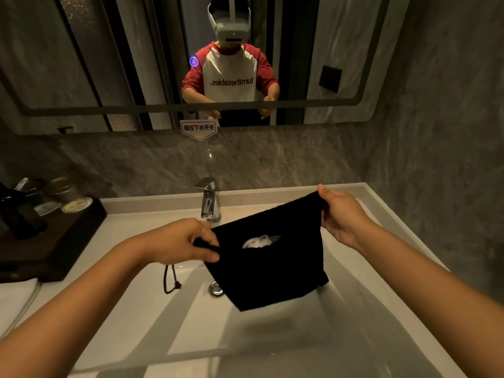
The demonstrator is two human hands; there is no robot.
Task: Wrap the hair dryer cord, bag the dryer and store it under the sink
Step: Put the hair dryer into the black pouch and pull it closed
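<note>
Hanging above the white sink basin [354,317], a black drawstring bag [272,271] is stretched between two bare hands. The left hand [180,241] pinches the bag's near-left top corner, thumb and fingers closed together on the fabric. The right hand [341,214] grips the far-right top corner, its fingers curled shut around the cloth and the thumb pressed on top. The bag's top edge slants up from left to right, and its lower corner points down toward the basin without touching it. A small white mark [260,242] shows on the dark cloth near the top; whether it is a printed logo or something seen through an opening cannot be told. A black drawstring loop [170,279] with a knot dangles below the left hand. The hair dryer itself cannot be made out. The chrome drain stopper [216,289] sits in the basin just beside the bag's left edge, and a chrome faucet [208,200] stands behind. On the counter to the left rests a dark wooden tray [54,241] carrying small tins. A mirror [354,50] above reflects the person's red-sleeved shirt.
</note>
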